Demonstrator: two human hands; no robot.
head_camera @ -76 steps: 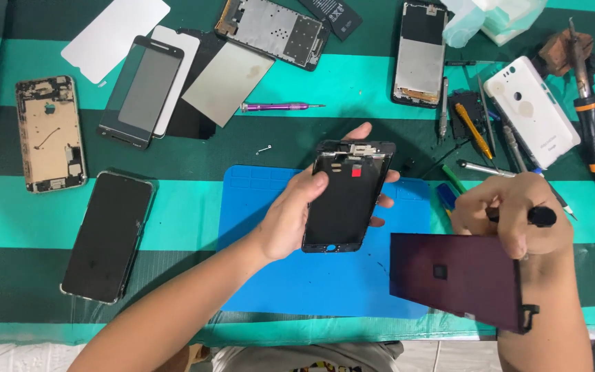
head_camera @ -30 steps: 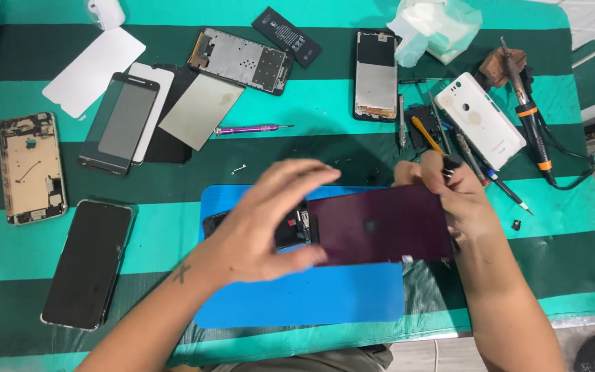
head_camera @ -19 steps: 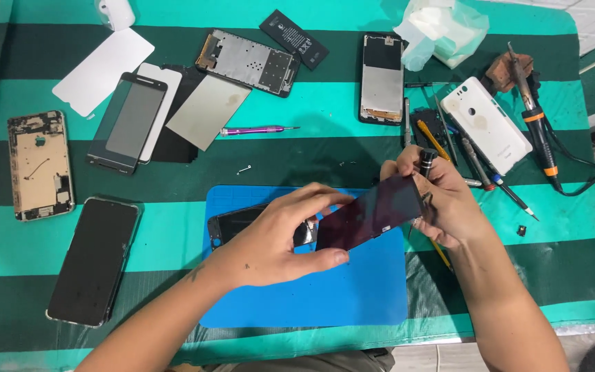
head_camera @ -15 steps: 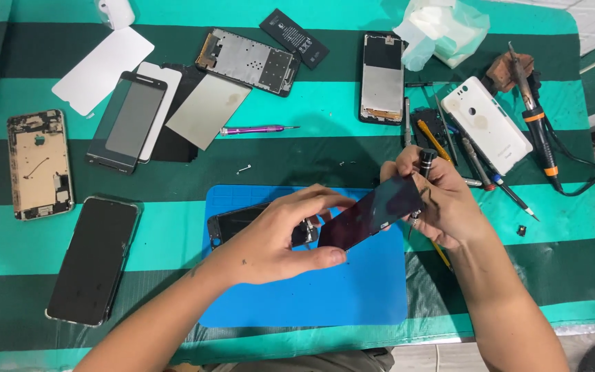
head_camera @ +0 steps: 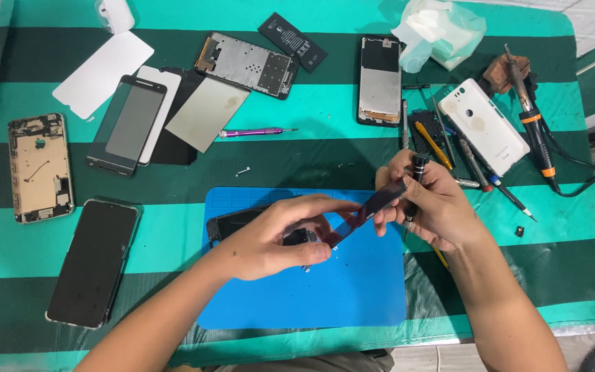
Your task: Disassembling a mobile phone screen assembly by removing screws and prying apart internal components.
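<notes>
A dark phone body (head_camera: pixel 239 220) lies on the blue work mat (head_camera: pixel 352 289). My left hand (head_camera: pixel 277 238) rests over its right end, fingertips pinching small parts where a dark screen panel (head_camera: pixel 370 207) meets it. My right hand (head_camera: pixel 432 203) holds the far end of that panel, tilted up on edge, and also grips a black screwdriver (head_camera: pixel 416 172) upright between its fingers.
On the green striped cloth (head_camera: pixel 311 151) lie a black phone (head_camera: pixel 94 262), an opened gold phone shell (head_camera: pixel 38 167), glass and metal plates (head_camera: pixel 173 114), a purple screwdriver (head_camera: pixel 256 131), a phone frame (head_camera: pixel 380 79), a white back cover (head_camera: pixel 482 125), a soldering iron (head_camera: pixel 535 131), loose tools.
The screen panel, held flat over the phone a second ago, has been tipped up on edge. My left hand has slid from on top of it down to its lower end.
</notes>
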